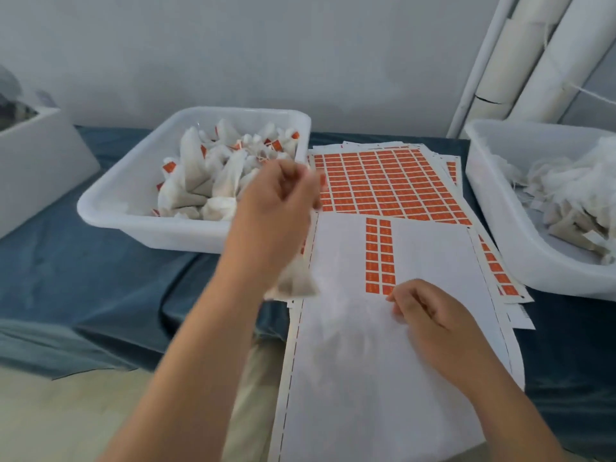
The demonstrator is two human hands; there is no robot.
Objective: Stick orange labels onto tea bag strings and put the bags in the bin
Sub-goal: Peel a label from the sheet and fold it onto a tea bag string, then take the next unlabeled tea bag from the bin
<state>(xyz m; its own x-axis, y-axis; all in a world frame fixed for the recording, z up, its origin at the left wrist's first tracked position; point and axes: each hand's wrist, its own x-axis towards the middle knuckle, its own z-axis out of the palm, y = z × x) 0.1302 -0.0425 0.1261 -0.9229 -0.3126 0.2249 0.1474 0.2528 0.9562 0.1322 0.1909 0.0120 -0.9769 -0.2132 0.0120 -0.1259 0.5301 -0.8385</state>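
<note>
nearest the camera, the right hand (430, 316) rests on a large white backing sheet (366, 361) with most labels already peeled away, its fingers curled together and the fingertips (395, 300) touching the bottom end of a short double column of small orange rectangular labels (379, 255); whether a label is pinched between them cannot be told. left of that, the left hand (276, 201) is raised above the sheet's left edge, fingers closed in a pinch near the top, and a pale, blurred pyramid-shaped tea bag (295, 283) hangs well below the hand, beside the wrist; the string itself is too blurred to see. the sheet lies on a dark blue cloth-covered table (100, 261). further back, a fuller sheet of orange labels (386, 181) lies under it, on a stack of similar sheets. behind the left hand sits a white plastic bin (133, 208) holding a heap of tea bags with orange tags. at the right edge stands another white plastic tub (493, 208) holding tangled white bags and strings. white tubes (533, 61) lean against the wall behind it.
</note>
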